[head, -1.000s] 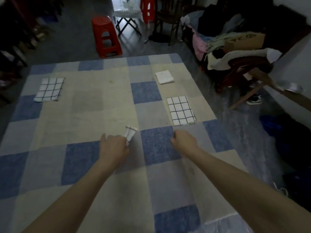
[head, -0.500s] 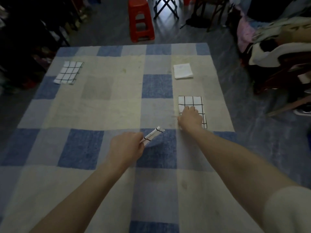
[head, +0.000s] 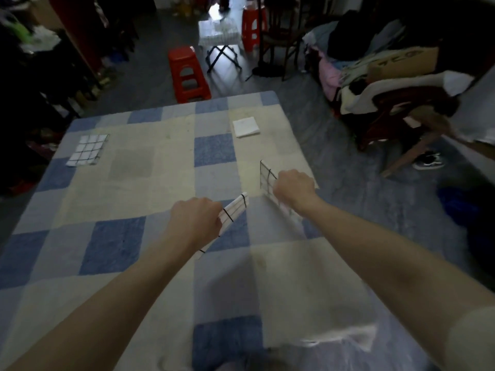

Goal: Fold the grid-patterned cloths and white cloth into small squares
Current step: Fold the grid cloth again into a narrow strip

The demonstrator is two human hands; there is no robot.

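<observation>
Head view: left hand (head: pixel 197 222) grips a folded grid cloth (head: pixel 233 214); right hand (head: pixel 293 187) lifts another grid cloth (head: pixel 267 175) off the mat (head: pixel 134 188).

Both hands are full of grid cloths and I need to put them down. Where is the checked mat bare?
Bare: the wide stretch between the far-left grid cloth and the white cloth, and the near mat between the forearms. Crowded: around the left hand and right hand, each lifting a grid cloth near the right edge.
</observation>
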